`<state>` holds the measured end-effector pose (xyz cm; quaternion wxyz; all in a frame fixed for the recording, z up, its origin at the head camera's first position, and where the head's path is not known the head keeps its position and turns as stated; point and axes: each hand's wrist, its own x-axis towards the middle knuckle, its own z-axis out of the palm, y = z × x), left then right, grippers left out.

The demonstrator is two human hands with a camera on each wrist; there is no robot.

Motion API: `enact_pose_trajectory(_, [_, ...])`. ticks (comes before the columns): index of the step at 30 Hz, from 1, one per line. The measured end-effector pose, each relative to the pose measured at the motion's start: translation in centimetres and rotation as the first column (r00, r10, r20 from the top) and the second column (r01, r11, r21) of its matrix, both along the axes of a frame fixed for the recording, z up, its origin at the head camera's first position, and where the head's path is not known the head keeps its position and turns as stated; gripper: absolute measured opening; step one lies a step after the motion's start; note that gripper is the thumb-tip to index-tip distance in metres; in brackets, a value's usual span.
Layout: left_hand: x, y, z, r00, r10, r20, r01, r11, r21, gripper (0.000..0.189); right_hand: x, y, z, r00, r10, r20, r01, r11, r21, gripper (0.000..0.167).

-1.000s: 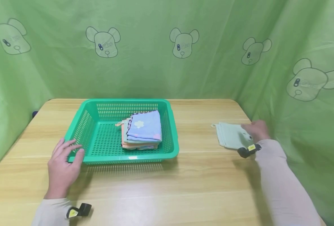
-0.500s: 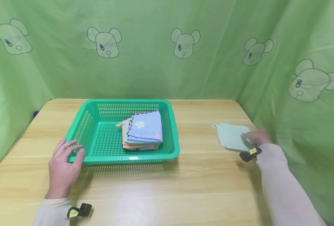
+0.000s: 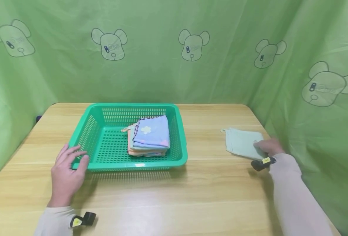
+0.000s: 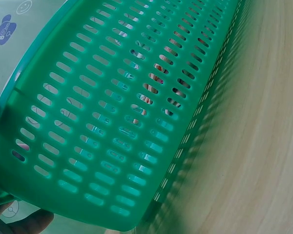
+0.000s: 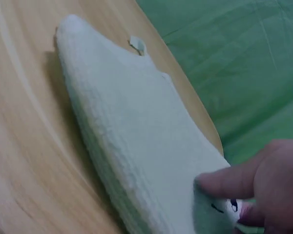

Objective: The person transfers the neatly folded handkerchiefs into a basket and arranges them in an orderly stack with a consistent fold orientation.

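A folded pale green hand towel (image 3: 242, 143) with a small hanging loop lies at the right of the table. At its right end my right hand (image 3: 270, 147) pinches it, the thumb on top. The right wrist view shows the same towel (image 5: 122, 117) with its thick folded edge and part of a printed face by the thumb (image 5: 229, 183); the other fingers are mostly hidden. My left hand (image 3: 67, 173) rests on the near left corner of a green plastic basket (image 3: 132, 165), fingers spread loosely over the rim.
Inside the basket, toward its right, sits a stack of folded towels (image 3: 150, 132), a blue one with a white flower on top. Green curtains (image 3: 150, 78) with mouse-head prints enclose the back and sides of the wooden table (image 3: 162, 203).
My right hand has come slightly nearer, its thumb now on the towel's top. The towel's right end has shifted a little toward me, and its left edge looks neater. The left hand stays put.
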<state>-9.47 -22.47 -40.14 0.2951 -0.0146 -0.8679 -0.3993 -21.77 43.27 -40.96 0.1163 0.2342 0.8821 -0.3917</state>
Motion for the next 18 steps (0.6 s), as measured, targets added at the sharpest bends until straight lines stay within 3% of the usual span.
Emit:
enact_pose_trajectory(4, [0.0, 0.0, -0.1, 1.000, 0.004, 0.000, -0.004, 1.000, -0.001, 0.021, 0.6, -0.6, 0.7, 1.000, -0.009, 0.007, 0.010, 0.990, -0.143, 0.023])
enact_pose_trajectory(6, [0.0, 0.0, -0.1, 1.000, 0.004, -0.003, -0.004, 1.000, -0.001, 0.021, 1.5, -1.3, 1.3, 1.000, -0.006, -0.005, 0.005, 0.967, -0.255, 0.018])
enact_pose_trajectory(10, [0.0, 0.1, 0.0, 1.000, 0.006, -0.008, -0.006, 1.000, -0.001, 0.021, 2.6, -2.2, 1.9, 1.000, 0.000, -0.026, -0.010, 0.922, -0.386, 0.033])
enact_pose_trajectory(12, [0.0, 0.1, 0.0, 1.000, 0.006, -0.006, -0.006, 1.000, 0.001, 0.021, 2.2, -2.3, 1.9, 1.000, -0.005, -0.014, -0.001, 0.904, -0.427, 0.038])
enact_pose_trajectory(18, [0.1, 0.1, -0.1, 1.000, 0.007, -0.002, -0.007, 1.000, -0.001, 0.021, 0.0, -1.4, 1.4, 0.998, 0.048, 0.045, -0.022, 0.894, -0.448, 0.049])
